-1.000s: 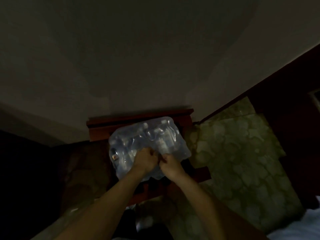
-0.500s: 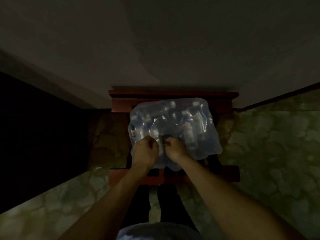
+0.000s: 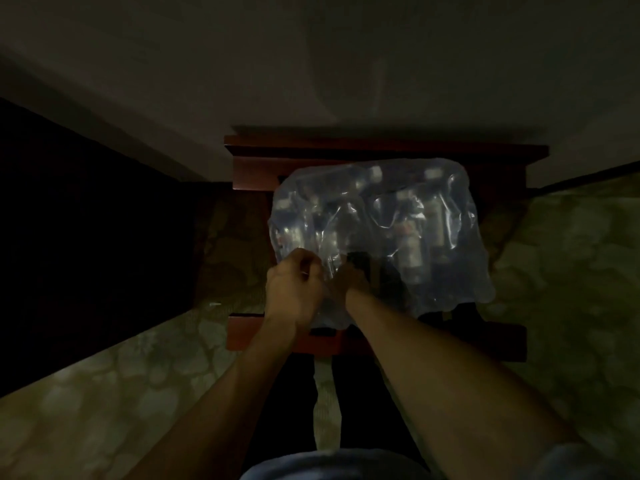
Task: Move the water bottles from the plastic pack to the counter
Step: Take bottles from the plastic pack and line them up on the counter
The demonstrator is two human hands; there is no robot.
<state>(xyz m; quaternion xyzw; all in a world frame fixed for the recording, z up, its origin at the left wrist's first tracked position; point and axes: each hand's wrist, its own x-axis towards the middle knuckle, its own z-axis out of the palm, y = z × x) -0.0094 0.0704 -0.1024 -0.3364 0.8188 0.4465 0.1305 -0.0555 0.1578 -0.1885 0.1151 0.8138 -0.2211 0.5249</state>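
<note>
Room: a dim space is seen from above, with a pale wall (image 3: 311, 64) at the top and a patterned floor (image 3: 561, 271) to both sides.
Stand: a reddish wooden stand (image 3: 374, 344) is set against the wall, and the pack is carried on it.
Counter: no counter can be made out in this view; where the bottles are to go cannot be told.
Plastic pack: the plastic pack (image 3: 446, 271) is lying on the stand, its clear film wrinkled and mostly whole, with a dark gap apparently opened at the near edge between the hands.
Water bottles: the water bottles (image 3: 410, 251) are all seen inside the film, caps and labels faintly visible; none is seen outside the pack.
Left hand: the left hand (image 3: 294, 289) is placed at the pack's near left edge, its fingers curled and the film apparently pinched by them.
Right hand: the right hand (image 3: 349, 278) is just beside the left, partly behind the film; its fingers appear bent into the plastic, but the darkness means the hold cannot be told with certainty.
Progress: the task is judged to be at its opening step, the wrap being pulled apart.
Left to do: every bottle is yet to be taken out and carried over.
</note>
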